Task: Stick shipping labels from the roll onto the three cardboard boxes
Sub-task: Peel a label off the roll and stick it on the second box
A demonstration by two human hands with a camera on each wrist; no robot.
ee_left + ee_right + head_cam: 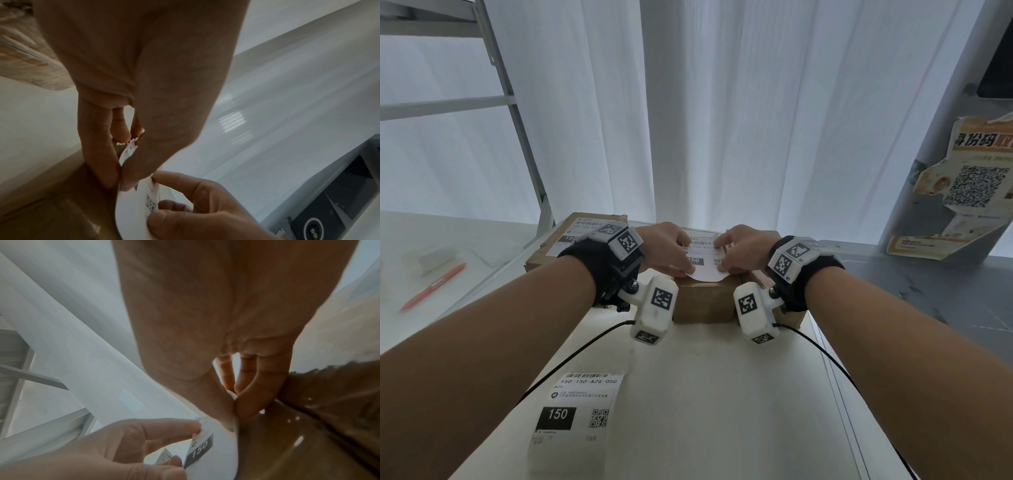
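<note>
A white shipping label (705,265) printed "150" curves above the top of the middle cardboard box (703,303). My left hand (686,257) pinches its left edge and my right hand (721,256) pinches its right edge. In the left wrist view the left hand's thumb and fingers (123,178) clamp the label (133,211) over the box (51,211). The right wrist view has the right hand (234,410) pinching the label (216,459) beside the brown box top (287,443). A second box (551,253) at the back left carries a stuck label. The label roll (575,421) lies near the front.
A red pen (434,286) and a small clear item (436,258) lie on the table to the left. A white curtain (705,120) hangs right behind the boxes. A metal frame (517,113) stands at left, and a grey post with posters (969,192) at right.
</note>
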